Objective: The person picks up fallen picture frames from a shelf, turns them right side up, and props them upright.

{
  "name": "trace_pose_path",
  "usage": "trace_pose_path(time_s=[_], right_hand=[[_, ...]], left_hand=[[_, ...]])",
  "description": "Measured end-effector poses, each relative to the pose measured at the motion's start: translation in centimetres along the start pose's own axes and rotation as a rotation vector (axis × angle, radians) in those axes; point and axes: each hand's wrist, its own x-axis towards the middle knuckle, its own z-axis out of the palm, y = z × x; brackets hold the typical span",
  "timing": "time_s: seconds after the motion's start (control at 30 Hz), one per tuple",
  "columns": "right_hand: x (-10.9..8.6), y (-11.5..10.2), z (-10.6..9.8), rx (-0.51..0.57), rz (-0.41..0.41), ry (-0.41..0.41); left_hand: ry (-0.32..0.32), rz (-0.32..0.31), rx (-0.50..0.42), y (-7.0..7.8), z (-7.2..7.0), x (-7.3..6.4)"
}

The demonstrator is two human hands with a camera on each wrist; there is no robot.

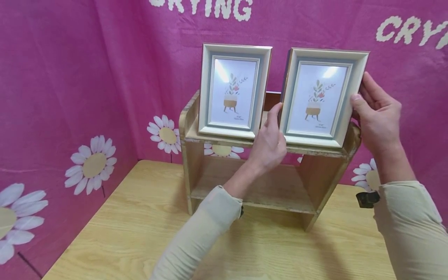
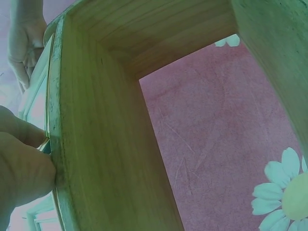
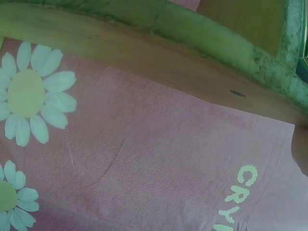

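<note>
Two matching picture frames with cream and blue-grey borders stand side by side on the top shelf of a small wooden shelf unit (image 1: 252,204). Each shows a potted plant print. My right hand (image 1: 379,112) grips the right picture frame (image 1: 316,99) by its right edge, thumb in front and fingers partly hidden behind. At that frame's lower left edge, my left hand (image 1: 268,142) holds on with curled fingers; the left wrist view shows its fingers (image 2: 29,166) at the frame's corner, by the shelf edge. The left picture frame (image 1: 232,91) stands untouched, leaning slightly back.
Under the unit lies a light wooden table (image 1: 140,233). A pink cloth (image 1: 115,77) with daisies and white lettering hangs behind and to the left. The unit's curved side panel (image 3: 159,38) crosses the right wrist view.
</note>
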Motion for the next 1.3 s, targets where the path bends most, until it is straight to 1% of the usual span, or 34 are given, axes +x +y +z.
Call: trace_pose_path(time_s=[0.1,0.23,0.4,0.53,0.7,0.83,0.97,1.1,1.2,1.3], right_hand=[[0.0,0.2,0.1,-0.030,0.003,0.012],[0.0,0.4,0.2,-0.021,-0.006,0.021],[0.0,0.6,0.1,-0.021,-0.016,0.021],[-0.1,0.4,-0.1,-0.069,-0.008,0.019],[-0.2,0.3,-0.1,-0.184,-0.008,-0.010],[-0.4,0.2,-0.2,-0.262,-0.030,-0.038],[-0.6,0.2,-0.3,-0.341,-0.054,-0.065],[-0.8,0.2,-0.5,-0.419,-0.061,-0.070],[-1.1,-0.1,-0.4,-0.538,-0.056,-0.056],[-1.4,-0.2,-0.1,-0.686,-0.060,-0.042]], left_hand=[[0.002,-0.008,0.005,0.1,0.0,0.0],[0.003,-0.021,0.022,0.2,0.1,0.0],[0.013,-0.022,0.078,0.5,0.3,-0.1],[0.018,-0.031,0.117,0.7,0.6,-0.2],[0.043,-0.026,0.166,0.7,0.9,-0.6],[0.053,-0.017,0.221,0.7,1.0,-0.8],[0.032,-0.022,0.269,0.7,0.8,-0.8],[-0.001,-0.028,0.287,0.8,0.4,-0.8],[-0.013,-0.024,0.313,0.8,0.3,-0.8],[-0.014,-0.012,0.345,0.9,0.2,-0.9]])
